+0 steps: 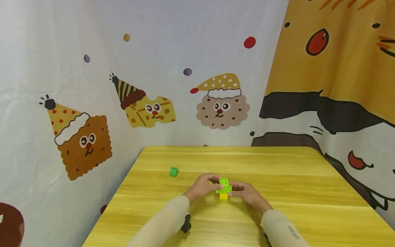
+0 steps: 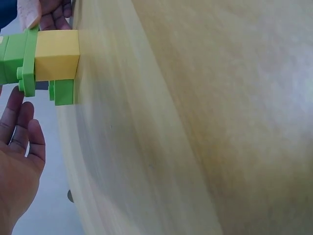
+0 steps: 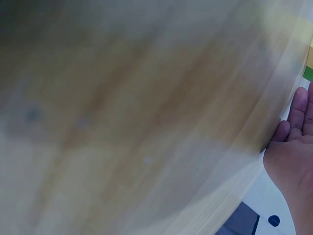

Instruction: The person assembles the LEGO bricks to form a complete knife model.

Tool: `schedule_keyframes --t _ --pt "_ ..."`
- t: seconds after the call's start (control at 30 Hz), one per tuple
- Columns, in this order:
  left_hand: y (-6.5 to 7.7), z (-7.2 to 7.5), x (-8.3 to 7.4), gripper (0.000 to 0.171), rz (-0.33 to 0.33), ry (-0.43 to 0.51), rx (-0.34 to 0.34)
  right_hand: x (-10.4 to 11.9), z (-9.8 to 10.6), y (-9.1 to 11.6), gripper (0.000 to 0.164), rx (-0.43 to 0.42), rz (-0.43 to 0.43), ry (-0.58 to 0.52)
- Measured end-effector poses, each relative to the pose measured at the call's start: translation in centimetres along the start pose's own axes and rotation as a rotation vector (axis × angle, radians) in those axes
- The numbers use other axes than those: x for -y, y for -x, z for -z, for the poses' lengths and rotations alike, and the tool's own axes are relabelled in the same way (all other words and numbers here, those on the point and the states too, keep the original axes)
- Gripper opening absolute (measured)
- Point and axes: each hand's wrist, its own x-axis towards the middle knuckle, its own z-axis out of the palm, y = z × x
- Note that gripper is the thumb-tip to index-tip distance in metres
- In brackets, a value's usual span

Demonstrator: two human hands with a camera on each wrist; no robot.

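1. Left hand (image 1: 205,186) is partly curled; a green-and-yellow block stack (image 1: 224,189) is pinched by its thumb and fingers.
2. Just right of it, the stack's other side is pinched by the right hand (image 1: 246,192).
3. Farther left, a loose green block (image 1: 174,172) is seen.

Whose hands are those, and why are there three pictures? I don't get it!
There's no robot here: a person's left hand and right hand are holding a little stack of green and yellow blocks between them. The wide picture comes from a camera worn on the person's head, looking forward and down. The other two come from cameras on each wrist, so the table looks tipped over. Another green block sits alone on the table, farther away and to the left.
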Motion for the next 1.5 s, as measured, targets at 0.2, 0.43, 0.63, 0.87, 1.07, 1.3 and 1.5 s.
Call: schedule_keyframes --t 0.2,0.43,0.63,0.87,1.07,1.3,1.5 --pt "0.0 0.4 0.3 0.033 0.026 -0.007 -0.005 -0.1 0.0 0.0 0.049 0.003 0.004 -0.001" --pt "-0.5 1.6 1.3 0.039 0.030 0.011 -0.058 -0.3 0.0 0.0 0.052 -0.002 0.003 -0.024" --pt "-1.4 2.5 2.5 0.037 0.038 -0.038 -0.043 -0.4 -0.1 0.0 0.054 -0.017 -0.020 -0.004" --pt "-2.7 2.5 3.3 0.037 0.084 -0.092 0.007 -0.5 -0.2 -0.2 0.053 -0.025 -0.029 0.001" --pt "-3.7 1.9 3.6 0.036 0.105 -0.133 0.050 -0.5 -0.3 -0.1 0.049 -0.013 -0.015 0.007" --pt "-4.4 1.4 3.3 0.034 0.095 -0.228 0.074 -0.4 -0.3 -0.3 0.051 -0.010 -0.014 -0.010" --pt "-5.1 1.0 3.5 0.031 0.058 -0.297 0.051 -0.3 -0.1 -0.3 0.049 -0.018 -0.009 -0.013"
